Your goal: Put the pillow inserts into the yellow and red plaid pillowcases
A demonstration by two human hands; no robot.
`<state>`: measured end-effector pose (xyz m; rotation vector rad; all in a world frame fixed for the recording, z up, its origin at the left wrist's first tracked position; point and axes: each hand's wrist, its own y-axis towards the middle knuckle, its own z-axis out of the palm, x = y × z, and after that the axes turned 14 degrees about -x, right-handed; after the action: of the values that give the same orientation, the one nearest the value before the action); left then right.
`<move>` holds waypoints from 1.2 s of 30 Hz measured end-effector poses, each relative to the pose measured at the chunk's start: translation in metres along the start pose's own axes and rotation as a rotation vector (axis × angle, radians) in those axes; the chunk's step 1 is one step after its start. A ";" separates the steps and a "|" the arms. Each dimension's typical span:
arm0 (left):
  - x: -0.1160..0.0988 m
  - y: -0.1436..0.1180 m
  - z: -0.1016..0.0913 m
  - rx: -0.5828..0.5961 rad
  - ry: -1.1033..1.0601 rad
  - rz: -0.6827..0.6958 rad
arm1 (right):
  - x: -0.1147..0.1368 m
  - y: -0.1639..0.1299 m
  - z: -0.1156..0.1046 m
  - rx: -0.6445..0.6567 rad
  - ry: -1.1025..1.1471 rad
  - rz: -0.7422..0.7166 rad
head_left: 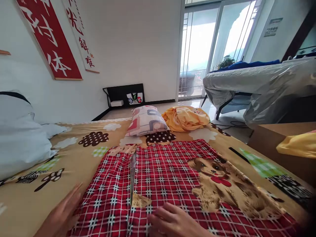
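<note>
A red plaid cloth with a printed dog lies spread over the bed in front of me. A narrow gap runs lengthwise through its left part, showing something grey beneath. At the cloth's left edge rests my left hand, open, fingers extended side by side. My right hand lies on the cloth just right of the gap's near end, its fingers slightly bent and spread, with no object visible in them. The bottom of the picture cuts off part of each hand.
A patterned pillow and a bundled orange cloth lie at the bed's far edge. White bedding sits at left. To the right are a cardboard box with yellow cloth and a plastic-covered table.
</note>
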<state>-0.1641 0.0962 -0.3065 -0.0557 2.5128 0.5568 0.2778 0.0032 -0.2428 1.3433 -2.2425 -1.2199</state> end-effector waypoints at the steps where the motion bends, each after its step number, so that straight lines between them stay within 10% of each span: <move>1: 0.007 -0.014 0.001 -0.022 0.054 0.016 | 0.007 0.016 0.024 0.007 0.035 -0.032; 8: 0.001 -0.044 0.009 -0.191 0.165 0.078 | 0.040 0.031 0.132 0.126 0.050 -0.082; 23: 0.006 -0.033 0.000 -0.006 0.075 -0.004 | 0.011 0.053 0.083 0.233 0.236 -0.181; 30: -0.108 0.084 0.003 -0.032 0.231 0.323 | -0.015 0.126 0.137 0.213 0.161 0.230; 33: -0.149 0.138 0.033 -0.053 0.231 0.274 | -0.026 0.127 0.179 0.349 0.186 0.479; 36: -0.146 0.153 0.080 -0.021 0.248 0.240 | -0.044 0.100 0.191 0.565 0.153 0.615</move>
<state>-0.0236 0.2561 -0.2311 0.1822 2.7760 0.7102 0.1295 0.1626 -0.2748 0.7289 -2.6842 -0.2787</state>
